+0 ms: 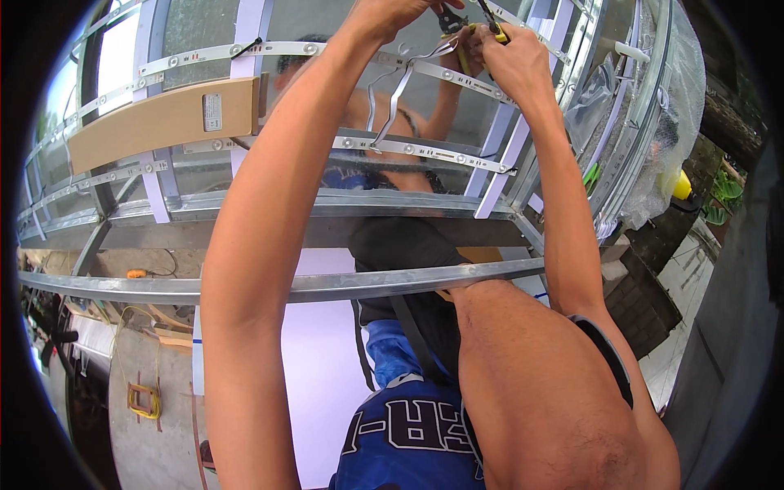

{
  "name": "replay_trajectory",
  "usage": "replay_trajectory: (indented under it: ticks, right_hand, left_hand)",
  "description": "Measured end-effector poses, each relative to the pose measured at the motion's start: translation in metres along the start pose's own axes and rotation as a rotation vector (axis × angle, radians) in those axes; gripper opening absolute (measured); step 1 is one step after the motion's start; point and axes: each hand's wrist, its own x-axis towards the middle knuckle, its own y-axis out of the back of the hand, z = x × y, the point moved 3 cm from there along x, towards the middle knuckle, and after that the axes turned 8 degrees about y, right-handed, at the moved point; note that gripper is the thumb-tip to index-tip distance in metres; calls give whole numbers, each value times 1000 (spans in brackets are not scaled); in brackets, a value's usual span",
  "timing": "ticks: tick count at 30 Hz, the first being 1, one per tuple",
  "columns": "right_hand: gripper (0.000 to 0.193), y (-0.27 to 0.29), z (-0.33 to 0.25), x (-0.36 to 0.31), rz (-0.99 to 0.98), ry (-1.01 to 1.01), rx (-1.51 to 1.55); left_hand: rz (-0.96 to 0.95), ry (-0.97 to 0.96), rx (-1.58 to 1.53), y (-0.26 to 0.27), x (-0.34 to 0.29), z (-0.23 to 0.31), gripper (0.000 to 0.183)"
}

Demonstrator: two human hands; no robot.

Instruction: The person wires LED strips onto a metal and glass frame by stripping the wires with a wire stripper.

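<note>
My right hand (516, 64) is closed round yellow-and-black handled pliers (493, 23) near the top edge. My left hand (394, 15) reaches up at the top, partly cut off by the picture's edge. Its fingers are drawn together beside the tool; what they hold, if anything, is hidden. Below the hands, loose white wires (398, 96) hang between white LED strips (425, 152) that run across a metal frame. The shiny panel (327, 110) behind mirrors my arms and the tool, which blurs what is real there.
A brown cardboard piece (163, 122) rests against the strips at left. A metal bar (367, 282) crosses below my arms, with a white sheet (318, 392) under it. Clear plastic wrap (674, 106) hangs at right. A yellow cord reel (144, 401) lies on the floor.
</note>
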Motion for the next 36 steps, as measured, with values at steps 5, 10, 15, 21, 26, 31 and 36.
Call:
replay_trajectory:
  ticks: [5, 10, 15, 21, 26, 31, 36]
  right_hand:
    - [37, -6, 6, 2, -78, -71, 91]
    - [34, -4, 14, 9, -134, -140, 209]
    - [37, 13, 18, 4, -185, -274, 380]
    - [42, 31, 5, -9, -98, -113, 483]
    - [46, 42, 10, -9, -119, -97, 381]
    - [46, 68, 17, -23, -66, -130, 197]
    - [42, 134, 26, -44, 167, -102, 147]
  left_hand:
    - [31, 3, 11, 0, 3, -2, 19]
    - [20, -39, 42, 0, 1, -3, 18]
    - [67, -59, 178, 1, -9, 0, 19]
    - [-10, -23, 37, 1, -15, 5, 20]
    - [-63, 16, -153, 5, -14, 1, 22]
    - [-90, -58, -16, 7, -15, 0, 16]
    - [-75, -25, 98, 11, -15, 8, 16]
